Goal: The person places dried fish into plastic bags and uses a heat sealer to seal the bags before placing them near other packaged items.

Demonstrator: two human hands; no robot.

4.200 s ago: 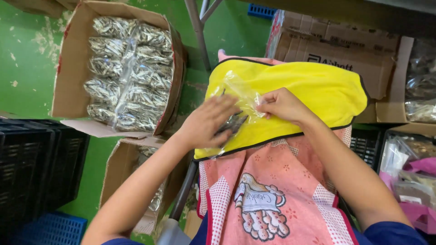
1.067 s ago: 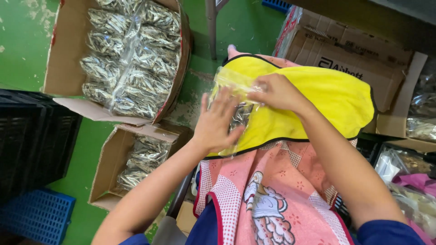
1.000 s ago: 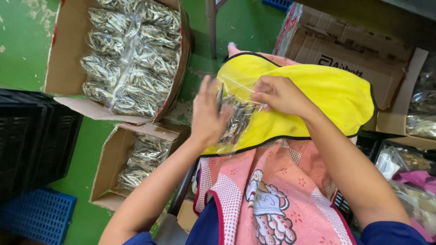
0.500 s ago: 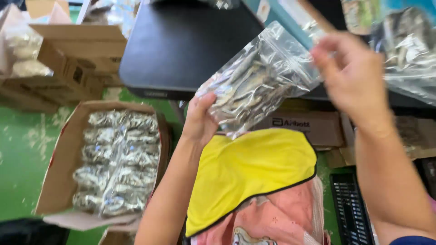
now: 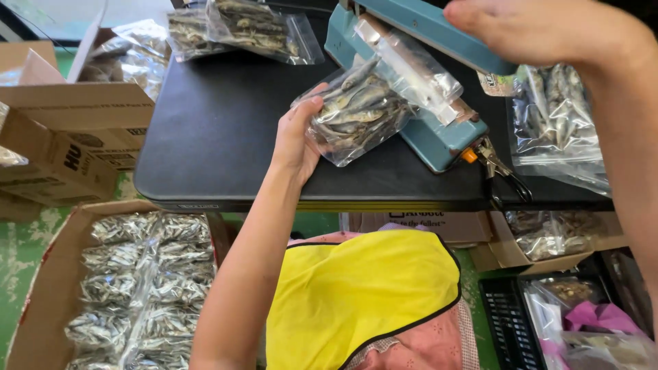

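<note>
My left hand (image 5: 296,140) grips a clear plastic bag of small dried fish (image 5: 360,109) by its lower left side. The bag's open top lies across the jaw of a teal heat sealer (image 5: 439,140) on a black table (image 5: 205,137). My right hand (image 5: 541,31) rests on the sealer's raised teal lever arm (image 5: 428,27) at the top right, fingers curled over it. A yellow cloth (image 5: 363,294) covers my lap below the table edge.
More fish bags lie at the table's far edge (image 5: 243,24) and to the right of the sealer (image 5: 555,116). A cardboard box of packed fish bags (image 5: 137,281) sits on the floor at left. A black crate (image 5: 510,322) stands at lower right.
My view has swung up from lap to table. Both hands lifted the fish bag off the yellow cloth; its top now lies in the sealer, and my right hand moved to the lever.
</note>
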